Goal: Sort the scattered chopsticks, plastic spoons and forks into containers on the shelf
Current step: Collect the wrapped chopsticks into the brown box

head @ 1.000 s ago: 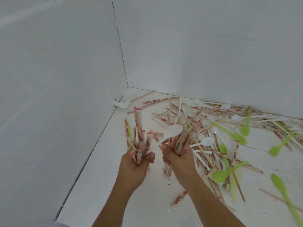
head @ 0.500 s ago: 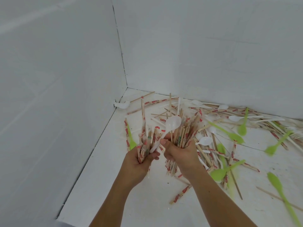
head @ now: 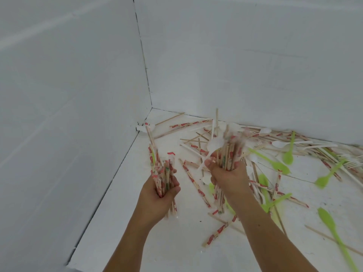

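My left hand is shut on a bundle of paper-wrapped chopsticks that stands upright above the white surface. My right hand grips a second, thicker bundle of chopsticks, blurred at the top, with a white plastic spoon caught in it. Loose wrapped and bare chopsticks lie between and below the hands. Green spoons and white spoons are scattered to the right. White forks lie at the far right edge.
White walls meet in a corner behind the pile, closing in the left and back sides. A white spoon lies in that corner. The white floor surface near my forearms carries only a few stray chopsticks. No containers are in view.
Both hands have lifted and drawn apart with their bundles. The right bundle has risen and is blurred by motion. The view has tilted slightly.
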The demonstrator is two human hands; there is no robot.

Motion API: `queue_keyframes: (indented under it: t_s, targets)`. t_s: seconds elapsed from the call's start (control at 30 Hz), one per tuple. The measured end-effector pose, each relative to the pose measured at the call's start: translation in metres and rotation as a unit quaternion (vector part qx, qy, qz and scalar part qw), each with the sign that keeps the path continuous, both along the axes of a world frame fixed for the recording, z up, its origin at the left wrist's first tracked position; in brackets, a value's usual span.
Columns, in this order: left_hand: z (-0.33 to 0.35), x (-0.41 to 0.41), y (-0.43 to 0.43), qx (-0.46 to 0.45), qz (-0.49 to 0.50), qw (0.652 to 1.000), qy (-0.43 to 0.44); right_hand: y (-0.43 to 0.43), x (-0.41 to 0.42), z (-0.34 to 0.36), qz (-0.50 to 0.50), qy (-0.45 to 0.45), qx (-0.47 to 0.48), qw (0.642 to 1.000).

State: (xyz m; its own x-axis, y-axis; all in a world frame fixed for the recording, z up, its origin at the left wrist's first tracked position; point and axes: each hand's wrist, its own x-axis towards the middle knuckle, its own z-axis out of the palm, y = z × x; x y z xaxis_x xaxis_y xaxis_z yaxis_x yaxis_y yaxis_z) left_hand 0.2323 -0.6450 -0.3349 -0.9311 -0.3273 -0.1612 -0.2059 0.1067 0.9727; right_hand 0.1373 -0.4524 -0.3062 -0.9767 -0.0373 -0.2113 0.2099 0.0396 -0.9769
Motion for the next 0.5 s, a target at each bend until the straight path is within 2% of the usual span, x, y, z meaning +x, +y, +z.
queue_keyframes:
  t_s: [0.1, 0.3, 0.4, 0.43, 0.5]
  targets:
    - [0.005, 0.003, 0.0, 0.009, 0.009, 1.0, 0.026, 0.001, 0.003, -0.015, 0.011, -0.024, 0.081, 0.996]
    - [-0.018, 0.007, 0.011, -0.035, -0.017, 0.999, 0.011, -0.007, 0.022, 0.0, -0.048, 0.028, 0.05, 0.997]
    - [-0.031, 0.008, 0.016, -0.048, -0.014, 0.999, 0.007, -0.018, 0.034, 0.03, 0.046, 0.108, -0.07, 0.991]
    - [-0.033, 0.008, 0.018, -0.057, -0.013, 0.998, 0.017, -0.024, 0.036, 0.041, 0.084, 0.139, -0.081, 0.983]
    - [-0.033, 0.006, 0.02, -0.064, -0.022, 0.997, 0.035, -0.035, 0.031, 0.06, 0.156, 0.188, -0.035, 0.969]
